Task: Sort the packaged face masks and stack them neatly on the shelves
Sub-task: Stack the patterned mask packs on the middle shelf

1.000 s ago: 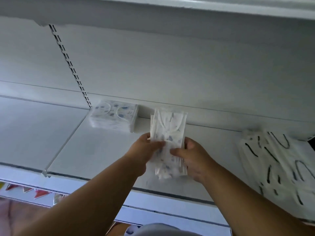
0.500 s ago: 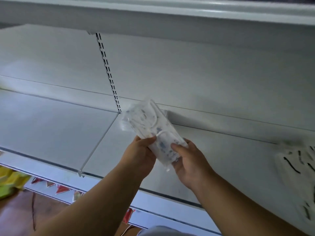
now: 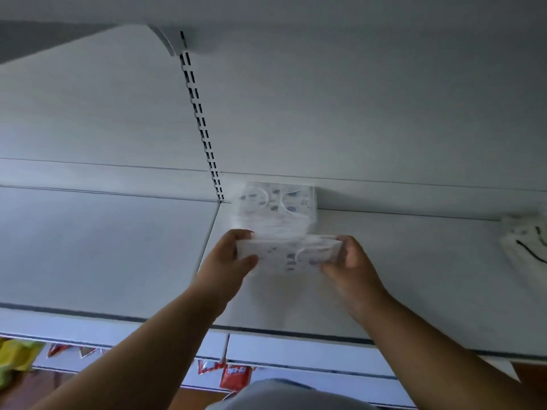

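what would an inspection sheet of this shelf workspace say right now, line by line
surface: white metal shelf, bare to the left of the slotted upright.
job's things: stack of clear-wrapped white face masks with blue print at the back wall; a matching bundle of packs held just in front of it, lying crosswise.
clutter: white packs with black squiggles at the right edge, loosely heaped.
grippers: left hand and right hand each grip one end of the bundle.
cables: nothing seen.
surroundings: red pennant tags on the shelf below; yellow-green packet lower left.
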A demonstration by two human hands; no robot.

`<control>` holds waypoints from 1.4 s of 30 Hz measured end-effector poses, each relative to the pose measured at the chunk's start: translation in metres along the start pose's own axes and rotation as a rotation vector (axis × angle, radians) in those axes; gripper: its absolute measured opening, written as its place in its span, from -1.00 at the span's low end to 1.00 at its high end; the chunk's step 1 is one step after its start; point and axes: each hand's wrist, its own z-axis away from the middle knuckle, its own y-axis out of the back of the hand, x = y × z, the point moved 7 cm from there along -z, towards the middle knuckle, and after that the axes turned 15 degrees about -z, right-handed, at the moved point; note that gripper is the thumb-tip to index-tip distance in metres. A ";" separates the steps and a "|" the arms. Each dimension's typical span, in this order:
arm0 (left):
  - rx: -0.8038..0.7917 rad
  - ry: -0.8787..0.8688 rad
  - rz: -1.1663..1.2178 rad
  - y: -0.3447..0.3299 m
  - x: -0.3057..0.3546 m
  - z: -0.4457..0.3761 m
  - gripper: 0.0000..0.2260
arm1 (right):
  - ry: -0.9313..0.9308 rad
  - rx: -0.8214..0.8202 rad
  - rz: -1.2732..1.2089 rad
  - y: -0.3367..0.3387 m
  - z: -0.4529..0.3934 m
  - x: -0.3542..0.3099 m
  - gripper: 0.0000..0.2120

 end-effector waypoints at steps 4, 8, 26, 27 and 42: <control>-0.024 0.069 0.368 -0.017 0.002 0.004 -0.66 | 0.003 0.069 -0.097 -0.007 0.001 0.003 -0.70; 0.029 0.053 0.225 -0.009 -0.001 0.004 -0.75 | 0.008 0.104 0.023 -0.005 -0.006 0.003 -0.78; 0.155 -0.383 -0.548 0.010 0.006 -0.004 -0.81 | 0.131 0.008 0.470 0.016 0.004 0.004 -0.88; 0.166 -0.323 -0.516 0.015 0.007 -0.008 -0.82 | 0.123 0.017 0.455 0.014 0.002 0.001 -0.89; 0.209 -0.168 -0.654 0.052 0.062 -0.114 -0.90 | 0.186 0.175 0.718 -0.041 -0.104 -0.065 -0.94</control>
